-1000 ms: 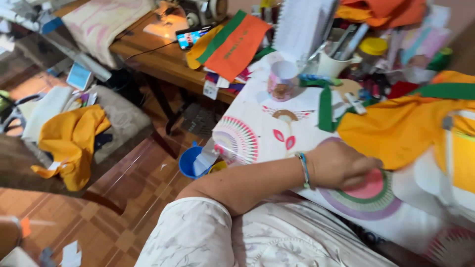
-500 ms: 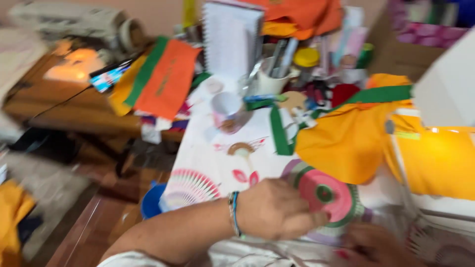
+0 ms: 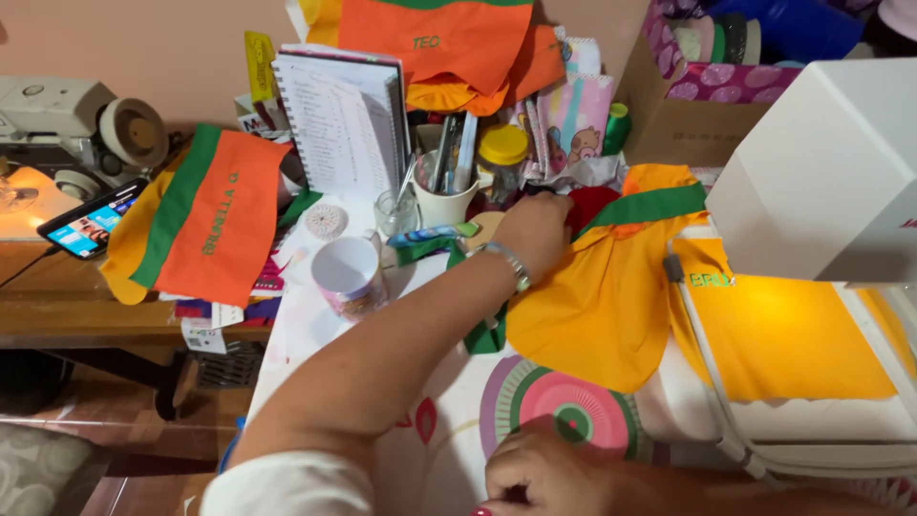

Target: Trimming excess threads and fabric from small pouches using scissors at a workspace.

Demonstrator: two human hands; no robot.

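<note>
My left hand, a bracelet on its wrist, stretches across the table and lies palm down on the clutter beside a red piece, at the top edge of a yellow cloth with a green band. Its fingertips are hidden, so I cannot see whether they grip anything. My right hand rests near the table's front edge as a closed fist, on the patterned tablecloth. Nothing shows in it.
A white embroidery machine stands at the right over a hooped yellow cloth. A mug, a cup of tools, a spiral notebook, an orange and green cloth, a phone and a cardboard box crowd the back.
My view swung right and up over the table. My left hand moved from the pink fan pattern forward to the clutter by the red piece. My right fist came into view.
</note>
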